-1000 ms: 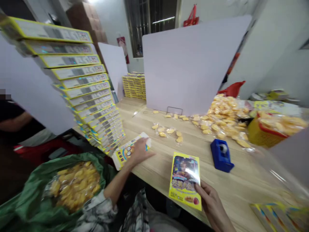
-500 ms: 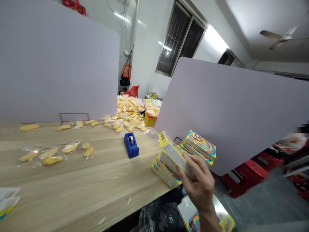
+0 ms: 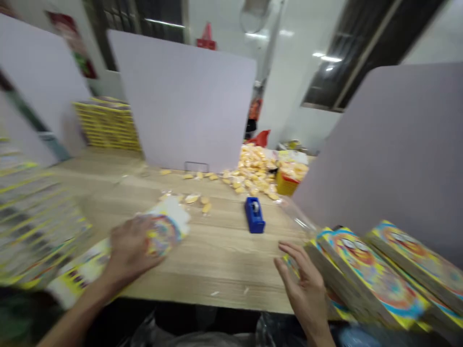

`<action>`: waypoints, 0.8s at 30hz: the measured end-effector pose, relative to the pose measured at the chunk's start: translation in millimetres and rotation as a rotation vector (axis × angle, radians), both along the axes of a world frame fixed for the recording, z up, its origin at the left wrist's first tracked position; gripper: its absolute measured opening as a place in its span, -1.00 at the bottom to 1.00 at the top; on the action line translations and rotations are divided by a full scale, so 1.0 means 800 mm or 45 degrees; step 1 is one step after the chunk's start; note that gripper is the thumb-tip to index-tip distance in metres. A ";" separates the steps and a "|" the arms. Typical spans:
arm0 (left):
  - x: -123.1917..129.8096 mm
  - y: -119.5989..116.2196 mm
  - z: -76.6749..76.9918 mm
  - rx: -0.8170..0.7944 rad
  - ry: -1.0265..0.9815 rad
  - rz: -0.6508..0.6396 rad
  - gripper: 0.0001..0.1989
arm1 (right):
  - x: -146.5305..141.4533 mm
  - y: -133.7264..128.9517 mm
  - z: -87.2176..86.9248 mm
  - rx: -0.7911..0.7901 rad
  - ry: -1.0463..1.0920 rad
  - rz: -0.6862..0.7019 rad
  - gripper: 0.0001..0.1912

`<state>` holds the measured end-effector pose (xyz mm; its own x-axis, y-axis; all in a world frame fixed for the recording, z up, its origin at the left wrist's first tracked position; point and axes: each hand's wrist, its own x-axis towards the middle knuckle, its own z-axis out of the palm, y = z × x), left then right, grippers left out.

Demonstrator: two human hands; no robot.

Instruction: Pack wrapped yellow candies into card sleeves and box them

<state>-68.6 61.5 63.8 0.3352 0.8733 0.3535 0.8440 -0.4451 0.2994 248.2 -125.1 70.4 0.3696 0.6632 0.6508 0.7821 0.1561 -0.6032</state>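
My left hand [image 3: 132, 246] is closed on a flat, printed carton [image 3: 164, 229], white and yellow with a round coloured picture; motion blurs it. More carton with white and yellow print [image 3: 77, 279] shows under my left wrist; I cannot tell whether it is the same piece. My right hand [image 3: 304, 284] holds nothing, its fingers apart, just left of the printed boxes [image 3: 369, 270] leaning at the right. Between my hands, further back, stands a blue tape dispenser [image 3: 254, 217].
Stacked cartons [image 3: 36, 217] fill the left side. Yellow pieces in clear wrappers [image 3: 253, 168] are heaped at the back beside a yellow basket [image 3: 287, 183]. Pale upright panels [image 3: 188, 101] stand at the back and right [image 3: 405, 144]. Yellow-edged boxes [image 3: 108, 125] are piled back left.
The view has swung left, bringing my left hand and its carton into sight. My right hand has let go of the box it held, which lies among the boxes at right.
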 end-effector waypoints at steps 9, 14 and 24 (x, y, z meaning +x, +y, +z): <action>0.088 -0.086 -0.050 0.276 0.387 -0.198 -0.12 | -0.109 0.131 -0.066 -0.384 0.382 0.497 -0.64; 0.085 -0.090 -0.067 0.335 0.341 -0.332 -0.13 | -0.094 0.132 -0.070 -0.664 0.889 0.811 -0.70; 0.093 -0.070 -0.047 -0.073 -0.421 -0.073 0.00 | -0.082 0.099 -0.091 -0.325 1.037 0.574 -0.45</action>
<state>5.5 5.5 26.5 0.2596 0.8781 0.4018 0.6713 -0.4632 0.5786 182.7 -46.2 -2.3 0.3200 0.9393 0.1238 0.0076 0.1281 -0.9917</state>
